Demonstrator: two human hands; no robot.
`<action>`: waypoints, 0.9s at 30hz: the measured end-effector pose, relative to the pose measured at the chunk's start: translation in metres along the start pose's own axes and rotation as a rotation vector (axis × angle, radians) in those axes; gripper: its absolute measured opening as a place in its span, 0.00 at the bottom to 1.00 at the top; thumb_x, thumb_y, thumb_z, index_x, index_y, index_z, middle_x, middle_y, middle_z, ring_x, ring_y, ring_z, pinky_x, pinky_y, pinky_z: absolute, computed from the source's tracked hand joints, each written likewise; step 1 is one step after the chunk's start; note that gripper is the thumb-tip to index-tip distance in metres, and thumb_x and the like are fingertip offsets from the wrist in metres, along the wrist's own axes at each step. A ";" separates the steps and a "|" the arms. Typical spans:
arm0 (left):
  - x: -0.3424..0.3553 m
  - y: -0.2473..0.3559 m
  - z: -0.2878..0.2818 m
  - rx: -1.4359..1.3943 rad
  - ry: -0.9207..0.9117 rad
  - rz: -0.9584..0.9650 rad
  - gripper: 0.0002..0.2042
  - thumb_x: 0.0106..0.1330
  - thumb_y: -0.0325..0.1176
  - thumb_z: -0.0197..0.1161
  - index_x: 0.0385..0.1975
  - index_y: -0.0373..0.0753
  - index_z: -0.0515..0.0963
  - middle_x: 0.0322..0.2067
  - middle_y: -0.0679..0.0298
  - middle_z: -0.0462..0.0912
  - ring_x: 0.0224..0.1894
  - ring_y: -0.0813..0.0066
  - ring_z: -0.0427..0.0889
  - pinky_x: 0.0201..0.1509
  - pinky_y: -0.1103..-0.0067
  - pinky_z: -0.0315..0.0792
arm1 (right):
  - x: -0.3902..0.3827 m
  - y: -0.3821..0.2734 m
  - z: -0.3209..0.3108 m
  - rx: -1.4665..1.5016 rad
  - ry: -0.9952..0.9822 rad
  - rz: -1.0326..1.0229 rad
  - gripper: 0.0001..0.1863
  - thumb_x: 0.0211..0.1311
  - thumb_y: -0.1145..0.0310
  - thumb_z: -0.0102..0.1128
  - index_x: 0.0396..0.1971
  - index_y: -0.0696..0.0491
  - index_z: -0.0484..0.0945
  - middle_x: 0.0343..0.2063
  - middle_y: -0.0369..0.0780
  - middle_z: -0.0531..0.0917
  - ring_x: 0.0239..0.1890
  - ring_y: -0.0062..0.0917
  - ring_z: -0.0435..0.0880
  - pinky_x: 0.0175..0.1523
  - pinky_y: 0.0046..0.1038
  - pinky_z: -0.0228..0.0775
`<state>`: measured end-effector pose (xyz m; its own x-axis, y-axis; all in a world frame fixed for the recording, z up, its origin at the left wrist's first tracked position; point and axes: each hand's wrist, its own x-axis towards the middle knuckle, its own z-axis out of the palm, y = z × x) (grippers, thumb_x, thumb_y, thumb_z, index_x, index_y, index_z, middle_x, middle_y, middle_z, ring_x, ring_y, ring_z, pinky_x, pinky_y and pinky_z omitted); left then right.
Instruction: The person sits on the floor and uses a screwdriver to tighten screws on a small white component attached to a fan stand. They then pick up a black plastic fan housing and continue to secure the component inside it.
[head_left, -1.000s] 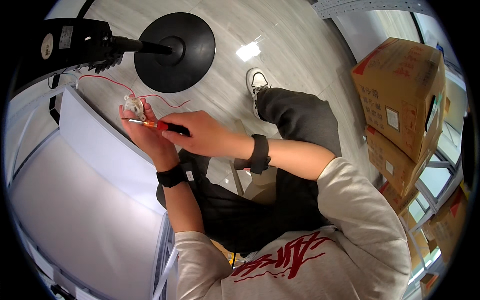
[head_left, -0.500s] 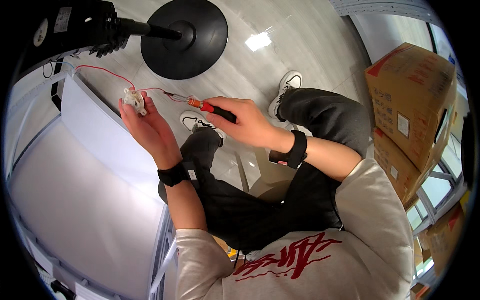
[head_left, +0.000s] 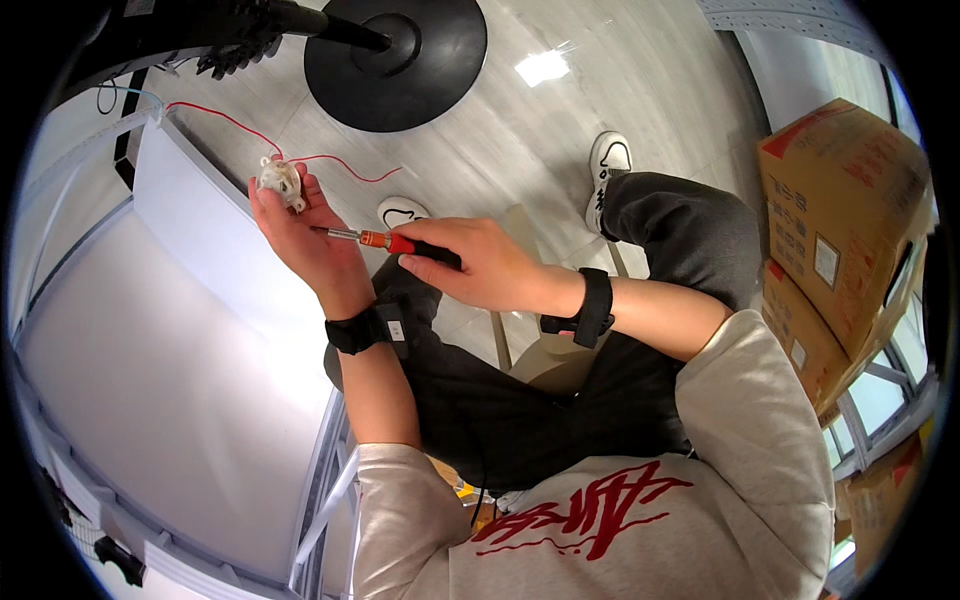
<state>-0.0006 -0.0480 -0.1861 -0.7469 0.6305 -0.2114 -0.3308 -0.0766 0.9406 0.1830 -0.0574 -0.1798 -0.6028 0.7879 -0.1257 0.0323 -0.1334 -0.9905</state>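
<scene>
Two hands are working close together above the person's lap. The right hand [head_left: 480,265] is closing firmly around the black grip of a screwdriver [head_left: 400,243], fingers curled tight, with the red collar and bare metal shaft pointing left. The left hand [head_left: 310,240] is standing upright with the palm half open, and its fingertips are pinching a small white plastic part [head_left: 279,180] at the top; the thumb is hidden behind the part, so the exact hold cannot be told.

Compared with half a second ago, the screwdriver is coming back in: it was then held clear, well to the right of the part, and now its tip is resting against the left palm, just below the part and apart from it. A second ago the tip was lying up close beside the part. My judgement is that the tool is being re-presented after a short withdrawal, and that the tip is not yet seated on the part.

Two thin red wires [head_left: 330,162] are trailing from the part, one running up and left toward the edge of the white table [head_left: 180,330], the other curling right over the floor. Both wrists are wearing black bands. Beyond the hands, a round black stand base [head_left: 395,60] is sitting on the pale floor, and brown cardboard boxes [head_left: 850,220] are stacked at the person's right.
</scene>
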 end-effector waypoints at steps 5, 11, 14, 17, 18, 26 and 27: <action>-0.002 0.001 -0.001 0.053 0.045 -0.010 0.17 0.75 0.36 0.52 0.57 0.33 0.66 0.50 0.57 0.75 0.49 0.70 0.78 0.56 0.76 0.74 | 0.007 -0.006 0.000 -0.023 0.029 0.021 0.16 0.63 0.69 0.62 0.49 0.55 0.78 0.34 0.43 0.84 0.31 0.32 0.83 0.36 0.27 0.73; -0.008 0.009 0.005 0.107 0.011 -0.055 0.18 0.75 0.36 0.48 0.59 0.34 0.63 0.44 0.58 0.76 0.44 0.71 0.78 0.47 0.77 0.74 | 0.040 -0.028 0.020 0.041 0.146 -0.101 0.12 0.63 0.67 0.60 0.44 0.55 0.80 0.30 0.43 0.84 0.28 0.33 0.81 0.33 0.28 0.71; -0.012 0.023 -0.003 0.135 -0.137 -0.068 0.15 0.74 0.37 0.47 0.54 0.36 0.67 0.41 0.60 0.77 0.43 0.72 0.78 0.46 0.77 0.75 | 0.056 -0.042 0.030 0.022 0.168 -0.176 0.11 0.61 0.67 0.60 0.41 0.55 0.81 0.29 0.43 0.84 0.27 0.35 0.81 0.32 0.30 0.72; -0.017 0.040 0.003 0.099 -0.150 -0.063 0.16 0.74 0.39 0.49 0.53 0.35 0.69 0.41 0.61 0.77 0.43 0.72 0.78 0.46 0.76 0.75 | 0.065 -0.053 0.039 -0.017 0.305 -0.338 0.11 0.59 0.67 0.59 0.40 0.55 0.82 0.27 0.44 0.84 0.27 0.36 0.82 0.32 0.32 0.72; -0.018 0.045 0.002 0.043 -0.129 -0.064 0.16 0.74 0.39 0.50 0.54 0.35 0.69 0.41 0.61 0.77 0.43 0.72 0.78 0.47 0.77 0.75 | 0.065 -0.057 0.038 -0.070 0.293 -0.321 0.11 0.57 0.67 0.59 0.37 0.55 0.82 0.26 0.45 0.83 0.27 0.37 0.82 0.31 0.33 0.73; -0.052 0.060 -0.012 0.298 -0.291 0.073 0.16 0.74 0.36 0.51 0.56 0.34 0.69 0.48 0.62 0.73 0.48 0.70 0.76 0.53 0.77 0.73 | 0.047 -0.084 0.054 -0.093 0.372 -0.335 0.10 0.57 0.65 0.59 0.36 0.53 0.82 0.28 0.45 0.84 0.29 0.42 0.83 0.34 0.39 0.74; -0.051 0.059 -0.014 0.239 -0.276 0.011 0.16 0.74 0.36 0.51 0.56 0.34 0.69 0.48 0.62 0.73 0.48 0.70 0.76 0.53 0.77 0.73 | 0.046 -0.081 0.059 -0.095 0.408 -0.354 0.10 0.57 0.65 0.59 0.36 0.53 0.82 0.28 0.45 0.84 0.30 0.43 0.83 0.35 0.40 0.75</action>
<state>0.0098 -0.0958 -0.1239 -0.5546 0.8181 -0.1520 -0.1556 0.0775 0.9848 0.1060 -0.0458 -0.1018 -0.2322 0.9466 0.2238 -0.0334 0.2222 -0.9744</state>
